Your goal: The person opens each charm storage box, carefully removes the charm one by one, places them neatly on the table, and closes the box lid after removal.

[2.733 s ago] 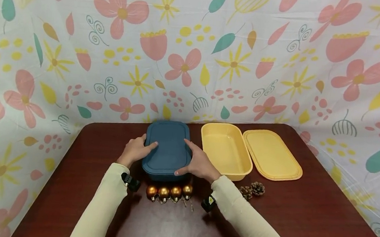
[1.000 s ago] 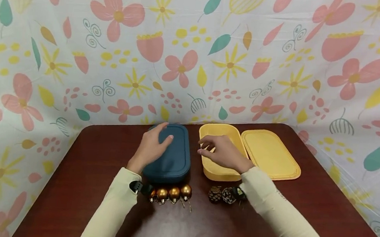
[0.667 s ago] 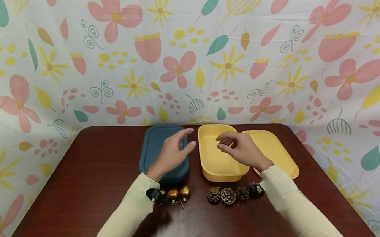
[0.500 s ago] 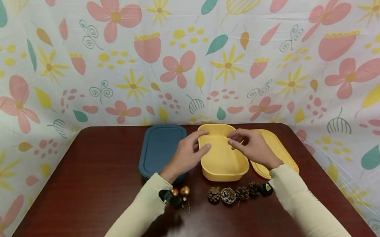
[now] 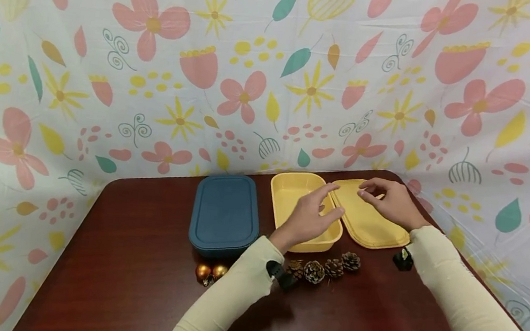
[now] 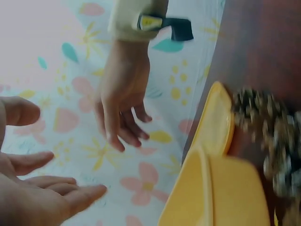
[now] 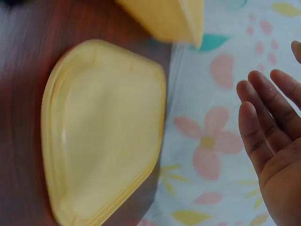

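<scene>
My left hand hovers over the yellow container, thumb and fingers spread with nothing between them. Over the yellow lid, which lies flat beside that container, hangs my right hand, its fingers bent loosely and holding nothing. The right wrist view shows the lid well apart from the fingers. To the left stands a blue container with its blue lid on. Several pine cones sit in a row in front of the yellow container, partly behind the left wrist.
Gold ball ornaments lie in front of the blue container; my left sleeve hides some of them. A flower-printed cloth hangs right behind the dark wooden table.
Both hands have left the blue container and moved right, the left over the yellow container, the right over the yellow lid. The blue container stays behind with its lid on.
</scene>
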`<state>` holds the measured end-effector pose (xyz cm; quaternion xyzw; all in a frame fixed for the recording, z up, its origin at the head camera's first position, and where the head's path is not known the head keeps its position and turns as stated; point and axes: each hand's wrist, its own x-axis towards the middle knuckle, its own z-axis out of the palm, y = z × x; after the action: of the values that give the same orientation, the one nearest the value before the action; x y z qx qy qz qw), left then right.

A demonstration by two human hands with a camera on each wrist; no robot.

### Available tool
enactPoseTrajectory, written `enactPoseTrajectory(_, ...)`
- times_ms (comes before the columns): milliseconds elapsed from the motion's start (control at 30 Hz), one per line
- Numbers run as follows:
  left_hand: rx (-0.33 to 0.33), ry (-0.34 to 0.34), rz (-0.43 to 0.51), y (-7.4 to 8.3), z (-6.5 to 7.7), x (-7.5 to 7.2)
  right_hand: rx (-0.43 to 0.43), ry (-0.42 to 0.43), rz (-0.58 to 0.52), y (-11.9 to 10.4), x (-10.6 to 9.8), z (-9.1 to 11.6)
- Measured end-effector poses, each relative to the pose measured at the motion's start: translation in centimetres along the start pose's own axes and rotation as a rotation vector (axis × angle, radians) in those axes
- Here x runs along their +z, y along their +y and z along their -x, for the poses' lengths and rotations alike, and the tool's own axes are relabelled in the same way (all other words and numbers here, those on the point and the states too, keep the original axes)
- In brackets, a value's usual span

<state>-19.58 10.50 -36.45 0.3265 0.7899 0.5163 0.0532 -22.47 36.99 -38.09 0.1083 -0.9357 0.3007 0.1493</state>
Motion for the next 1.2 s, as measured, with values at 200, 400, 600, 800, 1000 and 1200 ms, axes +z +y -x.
enactPoseTrajectory(200,-0.156,-0.111,-0.071,0.7,-1.9,3.8,0.089,-0.010,0.012,3.6,-0.2,0.5)
enactPoseTrajectory(400,-0.283,-0.050,-0.038,1.2,-4.7,7.9,0.192,-0.066,-0.018,6.6,-0.1,1.0)
enactPoseTrajectory(600,-0.409,0.005,0.006,1.2,-6.7,10.4,0.310,-0.105,0.026,9.0,0.4,1.7)
enactPoseTrajectory(800,-0.571,0.106,0.101,-0.4,-7.2,11.5,0.322,-0.128,0.081,10.6,1.1,2.3)
enactPoseTrajectory(1000,-0.639,0.145,0.118,-1.1,-7.5,12.5,0.359,-0.171,0.089,10.6,1.4,2.6)
enactPoseTrajectory(1200,-0.677,0.126,0.077,-0.9,-7.9,13.3,0.392,-0.177,0.103,10.7,1.3,2.8)
